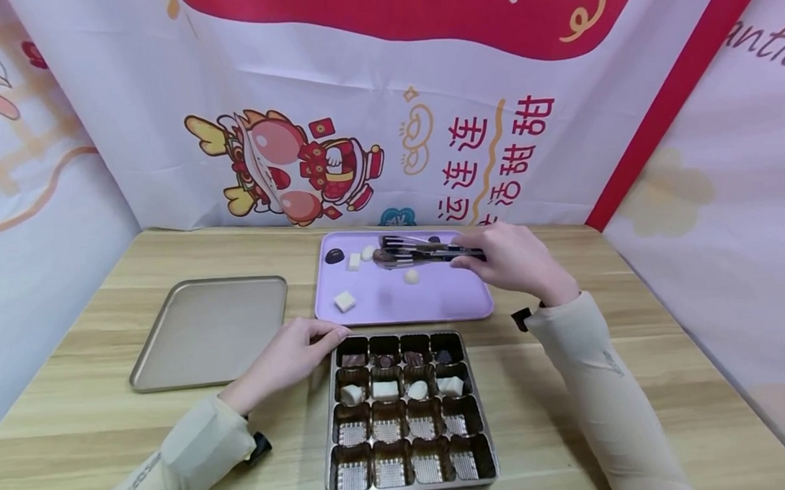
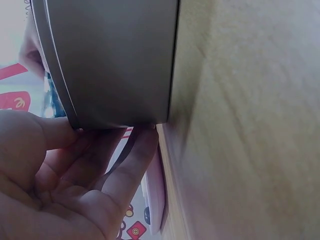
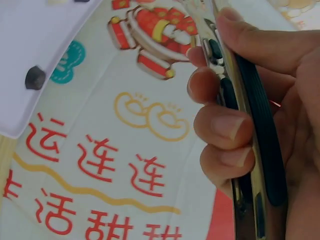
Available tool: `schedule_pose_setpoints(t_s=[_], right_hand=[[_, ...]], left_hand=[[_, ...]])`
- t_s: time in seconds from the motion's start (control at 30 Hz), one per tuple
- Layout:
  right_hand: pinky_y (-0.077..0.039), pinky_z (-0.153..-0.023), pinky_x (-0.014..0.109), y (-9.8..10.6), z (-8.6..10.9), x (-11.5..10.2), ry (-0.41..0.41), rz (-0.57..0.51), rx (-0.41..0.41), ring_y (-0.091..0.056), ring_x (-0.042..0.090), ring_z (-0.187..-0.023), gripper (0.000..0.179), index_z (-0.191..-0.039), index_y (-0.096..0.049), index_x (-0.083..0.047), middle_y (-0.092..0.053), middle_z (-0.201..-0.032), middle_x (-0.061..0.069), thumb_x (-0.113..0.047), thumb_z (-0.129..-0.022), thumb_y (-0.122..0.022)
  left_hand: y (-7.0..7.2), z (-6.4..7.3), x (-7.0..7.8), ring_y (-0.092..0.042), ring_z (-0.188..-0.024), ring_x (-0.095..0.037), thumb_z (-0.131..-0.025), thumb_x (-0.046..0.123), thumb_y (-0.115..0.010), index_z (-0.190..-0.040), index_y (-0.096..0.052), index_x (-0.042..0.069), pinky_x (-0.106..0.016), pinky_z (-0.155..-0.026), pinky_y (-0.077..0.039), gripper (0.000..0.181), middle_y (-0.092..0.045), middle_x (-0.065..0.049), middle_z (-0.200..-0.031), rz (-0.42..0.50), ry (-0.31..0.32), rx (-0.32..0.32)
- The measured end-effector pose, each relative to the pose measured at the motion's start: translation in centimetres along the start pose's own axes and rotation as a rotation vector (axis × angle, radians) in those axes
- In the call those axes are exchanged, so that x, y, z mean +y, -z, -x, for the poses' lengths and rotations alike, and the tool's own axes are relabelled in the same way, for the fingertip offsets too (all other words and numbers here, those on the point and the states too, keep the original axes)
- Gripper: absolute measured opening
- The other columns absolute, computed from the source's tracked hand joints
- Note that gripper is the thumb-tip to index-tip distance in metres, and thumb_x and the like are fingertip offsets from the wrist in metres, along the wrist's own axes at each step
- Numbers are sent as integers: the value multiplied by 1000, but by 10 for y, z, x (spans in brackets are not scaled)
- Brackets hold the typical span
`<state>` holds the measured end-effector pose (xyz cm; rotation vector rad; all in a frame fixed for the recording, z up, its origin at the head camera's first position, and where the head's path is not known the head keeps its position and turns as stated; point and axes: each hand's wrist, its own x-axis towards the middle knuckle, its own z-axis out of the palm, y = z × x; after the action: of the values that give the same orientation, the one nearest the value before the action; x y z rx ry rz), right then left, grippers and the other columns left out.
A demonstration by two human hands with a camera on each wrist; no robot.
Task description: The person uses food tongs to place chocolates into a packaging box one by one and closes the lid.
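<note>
My right hand [image 1: 513, 259] holds metal tongs [image 1: 425, 249] with dark grips above the lilac tray [image 1: 427, 312]. A brown chocolate [image 1: 385, 258] shows at the tongs' tips. White pieces, such as a square white chocolate [image 1: 345, 301], and dark ones lie on the tray. At the far left corner of a metal tin [image 1: 330, 420], my left hand [image 1: 295, 353] holds on. In the left wrist view its thumb touches the rim and its fingers reach round the tin's corner [image 2: 115, 75]. Brown and white chocolates fill the tin's two far rows; its two near rows show bare brown compartments.
An upside-down-looking or shallow metal lid [image 1: 216, 330] lies on the wooden table [image 1: 68, 429] left of the tin. Behind the table hangs a printed white and red cloth [image 1: 282, 68], close to the tray's far edge.
</note>
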<state>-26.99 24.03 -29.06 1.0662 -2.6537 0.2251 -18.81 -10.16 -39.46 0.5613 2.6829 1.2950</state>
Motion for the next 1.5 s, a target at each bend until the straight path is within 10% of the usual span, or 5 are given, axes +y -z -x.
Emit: schedule_pose_setpoints(t_s=[0.27, 0.53, 0.77, 1.17, 1.5], right_hand=[[-47, -50, 30, 9, 29, -22, 207, -60, 63, -50, 3, -56, 26, -109, -75, -11, -68, -84, -7, -27, -88, -76], [-46, -50, 23, 18, 44, -52, 422, -204, 44, -49, -1, -58, 23, -109, -72, -15, -65, -88, -11, -31, -94, -69], [-52, -57, 23, 15, 44, -81, 566, -185, -33, -61, 1, -71, 26, -113, -72, -11, -69, -98, -7, -30, -94, -69], [-45, -52, 23, 3, 43, -87, 557, -130, -136, -48, -2, -64, 25, -112, -71, -13, -62, -85, -12, -29, -92, -72], [-53, -62, 28, 11, 45, -78, 471, -171, -143, -58, 1, -71, 34, -116, -70, -10, -69, -98, -5, -35, -93, -70]], left_hand=[[-2, 1, 0, -59, -116, -28, -101, 25, -57, -118, -71, 8, -52, -101, -41, 28, -68, -8, -118, 12, 6, -3], [1, -1, 0, -49, -59, -18, -101, 24, -57, -116, -73, 10, -42, -71, -50, 25, -70, -7, -113, 9, -1, -5], [3, -1, -1, -55, -68, -15, -101, 25, -58, -117, -72, 9, -42, -84, -49, 27, -69, -7, -116, -3, 6, -2], [2, -2, -1, -61, -93, -16, -101, 25, -57, -115, -73, 10, -46, -92, -48, 26, -69, -6, -117, -11, -6, -3], [2, -2, -1, -57, -77, -13, -101, 24, -58, -115, -73, 10, -41, -83, -49, 26, -70, -6, -115, -7, -6, -7]])
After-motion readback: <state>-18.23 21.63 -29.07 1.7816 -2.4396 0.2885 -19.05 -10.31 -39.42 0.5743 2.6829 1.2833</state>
